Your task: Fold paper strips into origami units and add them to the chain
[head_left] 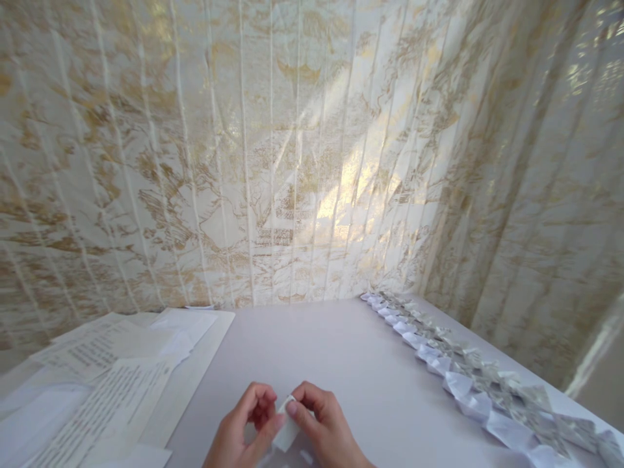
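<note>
A small folded piece of white paper is between my hands at the bottom middle of the head view, tilted over the table. My right hand pinches its upper right edge between thumb and curled fingers. On the other side, the thumb of my left hand presses against the paper's left edge. The fingers of that hand are curled, with the index finger raised off the paper. Part of the grip is hidden behind the paper. Small white scraps lie below, partly cut off by the frame's edge.
On the left, loose printed and blank sheets are piled on a larger white board or sheet. Rows of folded white and grey paper pieces run along the right side of the white table. A patterned curtain hangs behind.
</note>
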### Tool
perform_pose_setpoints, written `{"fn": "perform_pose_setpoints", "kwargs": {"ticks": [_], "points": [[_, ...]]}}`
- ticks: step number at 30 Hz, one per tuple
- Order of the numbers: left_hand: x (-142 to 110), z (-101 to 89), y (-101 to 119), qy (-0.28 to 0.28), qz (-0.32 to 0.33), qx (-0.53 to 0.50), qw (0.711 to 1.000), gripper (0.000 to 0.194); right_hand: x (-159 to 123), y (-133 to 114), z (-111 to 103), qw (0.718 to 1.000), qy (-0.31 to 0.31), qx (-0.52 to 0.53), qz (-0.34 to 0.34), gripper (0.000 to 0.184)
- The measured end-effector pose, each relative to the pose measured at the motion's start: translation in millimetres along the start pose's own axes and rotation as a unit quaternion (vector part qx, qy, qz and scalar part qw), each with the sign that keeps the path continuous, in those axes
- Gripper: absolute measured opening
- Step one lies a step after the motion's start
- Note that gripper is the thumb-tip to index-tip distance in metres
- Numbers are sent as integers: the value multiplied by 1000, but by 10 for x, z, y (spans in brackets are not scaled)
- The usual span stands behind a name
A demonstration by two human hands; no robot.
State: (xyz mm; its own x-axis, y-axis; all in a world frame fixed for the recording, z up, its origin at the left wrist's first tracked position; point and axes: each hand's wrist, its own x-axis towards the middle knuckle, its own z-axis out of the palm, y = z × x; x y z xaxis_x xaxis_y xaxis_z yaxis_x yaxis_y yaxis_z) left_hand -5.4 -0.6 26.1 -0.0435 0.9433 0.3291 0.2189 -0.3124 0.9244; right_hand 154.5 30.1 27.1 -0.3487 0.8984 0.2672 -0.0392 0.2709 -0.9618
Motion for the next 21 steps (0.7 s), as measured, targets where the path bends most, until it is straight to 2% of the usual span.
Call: {"fn": "perform_pose_setpoints", "kwargs": {"ticks": [5, 12, 18, 21], "points": [[10, -35, 13, -47, 19, 24, 998, 34, -2, -6, -11, 999, 35, 37, 19, 50], [3, -22, 113, -27, -24, -6, 999, 39, 10, -4, 9, 997, 40, 60, 30, 52], [-19, 16, 134, 24, 33, 29, 999, 35, 1, -17, 10, 998, 32, 56, 16, 50], [-17, 3, 127, 8, 52, 34, 998, 32, 2, -4, -11, 998, 32, 47, 5, 49]]}}
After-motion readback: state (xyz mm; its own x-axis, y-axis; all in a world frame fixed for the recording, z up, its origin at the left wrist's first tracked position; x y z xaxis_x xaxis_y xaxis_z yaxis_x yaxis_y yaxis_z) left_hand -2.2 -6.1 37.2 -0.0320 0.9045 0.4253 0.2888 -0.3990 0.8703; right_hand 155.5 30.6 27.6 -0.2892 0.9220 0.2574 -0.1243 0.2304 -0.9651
